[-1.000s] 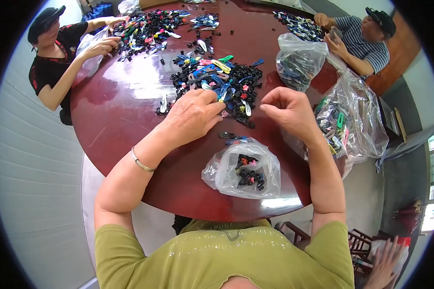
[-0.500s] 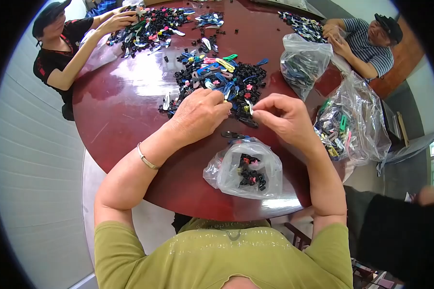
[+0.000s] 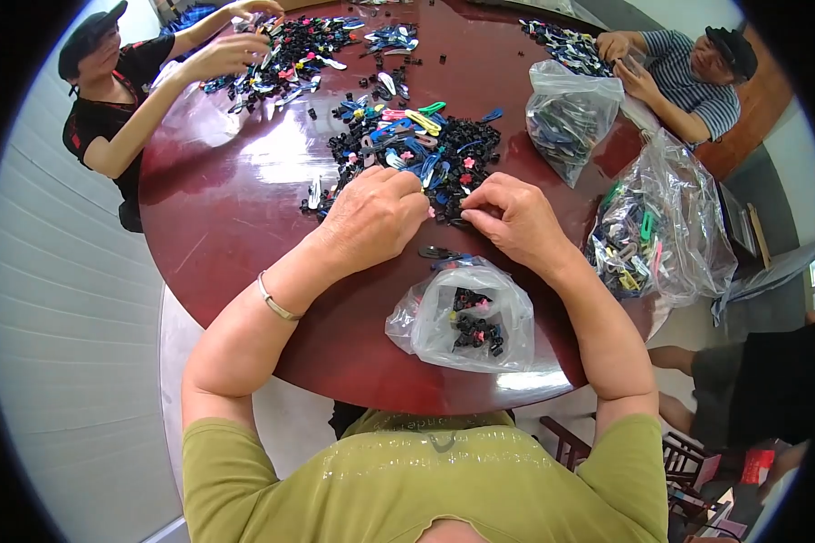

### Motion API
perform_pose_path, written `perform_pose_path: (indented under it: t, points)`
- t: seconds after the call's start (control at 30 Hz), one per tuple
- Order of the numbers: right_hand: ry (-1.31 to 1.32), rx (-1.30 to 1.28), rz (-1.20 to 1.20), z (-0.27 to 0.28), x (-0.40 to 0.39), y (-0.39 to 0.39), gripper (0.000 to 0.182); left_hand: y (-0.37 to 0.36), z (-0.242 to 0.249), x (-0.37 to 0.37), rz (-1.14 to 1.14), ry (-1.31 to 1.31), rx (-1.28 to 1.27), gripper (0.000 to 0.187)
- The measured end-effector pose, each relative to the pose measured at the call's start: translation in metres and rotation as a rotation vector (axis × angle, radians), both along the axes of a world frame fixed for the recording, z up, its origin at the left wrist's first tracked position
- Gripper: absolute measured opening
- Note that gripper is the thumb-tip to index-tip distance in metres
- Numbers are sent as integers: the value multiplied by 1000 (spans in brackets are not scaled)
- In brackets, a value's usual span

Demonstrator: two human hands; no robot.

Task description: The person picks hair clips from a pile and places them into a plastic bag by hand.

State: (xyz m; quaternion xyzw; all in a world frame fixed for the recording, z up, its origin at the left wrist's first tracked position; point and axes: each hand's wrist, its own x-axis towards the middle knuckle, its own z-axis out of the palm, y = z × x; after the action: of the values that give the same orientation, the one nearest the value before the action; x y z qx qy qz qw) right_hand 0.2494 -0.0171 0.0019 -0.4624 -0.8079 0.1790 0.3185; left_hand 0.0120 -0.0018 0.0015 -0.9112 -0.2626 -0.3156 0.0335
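A pile of hair clips (image 3: 412, 145) lies before me, mixing small black claw clips with colourful snap clips and pink flower-shaped pieces. At its near edge my left hand (image 3: 378, 215) is closed, knuckles up; a bit of pink shows by its fingertips, but what it grips is hidden. My right hand (image 3: 516, 215) pinches thumb against forefinger at the pile's right front edge, over something too small to make out. An open clear plastic bag (image 3: 512, 348) stands below my hands, with black claw clips (image 3: 474, 330) and a few pink pieces inside. Dark snap clips (image 3: 439, 253) lie just behind it.
On the right are a tied bag of snap clips (image 3: 566, 122) and a larger bag of mixed clips (image 3: 638, 240). Two people sit across the round red table (image 3: 235, 213), handling their own piles (image 3: 294, 54). Another person in dark clothes (image 3: 752, 385) is at lower right.
My right hand has moved slightly left, closer to my left hand; the white clip at its fingertips no longer shows. The person at upper left has raised their hands from the pile.
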Motion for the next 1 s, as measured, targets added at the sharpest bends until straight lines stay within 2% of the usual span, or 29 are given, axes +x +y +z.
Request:
perform_pose_path:
  t: [0.27,0.37,0.47,0.5,0.6,0.67,0.73,0.87,0.93,1.0]
  points:
    - [108,-2,-10,6,-2,0,15,1,1,-2,55,39,-16,12]
    - [247,-174,-57,7,0,0,13,0,4,-3,47,22,-17,12]
    - [614,-471,-26,25,2,-11,9,3,9,-9,68,13,-5,12]
    - [693,-551,29,43,3,-20,5,5,11,-13,102,20,-17,12]
    - [794,-501,315,63,8,-39,8,10,14,-24,194,33,-62,12]
    - [702,-374,494,67,9,-45,11,12,15,-29,229,44,-101,12]
    - [617,-388,500,70,5,-50,9,14,13,-31,218,53,-108,12]
    - [285,43,123,37,1,-22,10,10,13,-26,196,81,-116,11]
    - [230,10,32,15,5,-6,12,9,14,-23,172,80,-114,10]
    - [163,95,18,0,4,4,13,7,14,-21,153,71,-109,9]
